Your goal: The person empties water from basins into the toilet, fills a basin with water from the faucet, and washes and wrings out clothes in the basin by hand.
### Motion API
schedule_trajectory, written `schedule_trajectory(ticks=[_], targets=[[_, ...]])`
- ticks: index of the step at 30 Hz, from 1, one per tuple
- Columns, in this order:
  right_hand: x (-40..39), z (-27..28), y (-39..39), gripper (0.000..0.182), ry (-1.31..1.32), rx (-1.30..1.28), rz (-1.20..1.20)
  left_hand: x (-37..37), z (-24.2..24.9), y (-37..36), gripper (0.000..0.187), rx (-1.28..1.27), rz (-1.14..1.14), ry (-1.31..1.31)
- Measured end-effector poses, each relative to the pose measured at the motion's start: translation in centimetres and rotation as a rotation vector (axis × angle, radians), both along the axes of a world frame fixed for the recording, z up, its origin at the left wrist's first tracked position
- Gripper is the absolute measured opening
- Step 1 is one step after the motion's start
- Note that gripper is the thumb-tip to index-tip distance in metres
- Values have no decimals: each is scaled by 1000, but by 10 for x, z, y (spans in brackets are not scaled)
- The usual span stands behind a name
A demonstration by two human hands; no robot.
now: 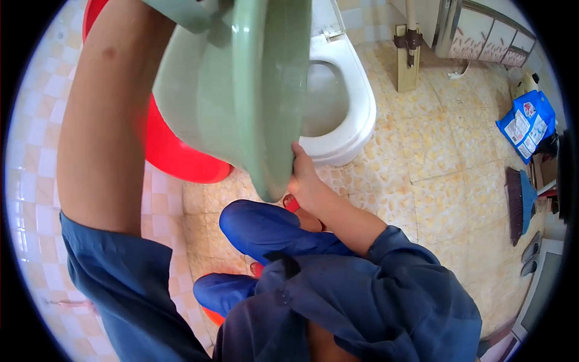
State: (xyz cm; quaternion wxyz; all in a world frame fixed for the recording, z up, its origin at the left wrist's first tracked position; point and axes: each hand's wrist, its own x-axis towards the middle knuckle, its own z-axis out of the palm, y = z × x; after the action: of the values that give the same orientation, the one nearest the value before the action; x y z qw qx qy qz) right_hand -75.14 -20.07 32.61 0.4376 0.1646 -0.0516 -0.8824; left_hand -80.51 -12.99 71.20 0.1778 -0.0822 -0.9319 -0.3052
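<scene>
The left forearm (108, 127) reaches up to the green basin (208, 96), but its hand is out of sight, so whether it grips or rests open, I cannot tell. The basin is tipped on its side in front of the person, its mouth turned toward the white toilet (363, 105). The right hand (307, 179) is clasped on the basin's lower rim. A basin held this way is best kept firm at that rim, wrist steady, and turned slowly so it does not twist.

As for edges, the tiled wall (45, 127) limits the left, and the red tub (187, 160) sits behind and under the basin, easy to knock. The toilet's rim is close by the right fingers. Farther right, the tiled floor (446, 145) gives the elbow more room, with the blue bag (528, 123) and broom (514, 205) well apart
</scene>
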Motion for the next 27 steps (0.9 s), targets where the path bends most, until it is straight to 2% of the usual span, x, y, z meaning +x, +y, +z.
schedule_trajectory(ticks=[2, 5, 10, 12, 16, 18, 21, 24, 27], targets=[[3, 7, -10, 48, 16, 23, -10, 11, 9, -6, 41, -29, -177, -119], [4, 13, -27, 50, 8, 71, -40, 29, 9, -6, 48, -110, -240, -119], [7, 28, -34, 52, 104, 107, -68, 46, 5, -39, 53, 41, -205, -30], [9, 52, -21, 50, 106, 166, -82, 61, 10, -62, 54, 60, -136, 20], [-5, 22, -40, 51, 195, 236, -143, 83, 19, -128, 60, 169, -71, 66], [-8, 25, -40, 50, 274, 293, -221, 102, 6, -147, 48, 172, -16, 237], [-17, 17, -40, 50, 327, 259, -222, 143, 12, -208, 52, 159, 140, 202], [-20, 34, -37, 47, 452, 385, -296, 197, 5, -240, 55, 218, 297, 248], [-8, 66, -44, 39, 652, 519, -343, 257, -16, -276, 47, 352, 420, 368]])
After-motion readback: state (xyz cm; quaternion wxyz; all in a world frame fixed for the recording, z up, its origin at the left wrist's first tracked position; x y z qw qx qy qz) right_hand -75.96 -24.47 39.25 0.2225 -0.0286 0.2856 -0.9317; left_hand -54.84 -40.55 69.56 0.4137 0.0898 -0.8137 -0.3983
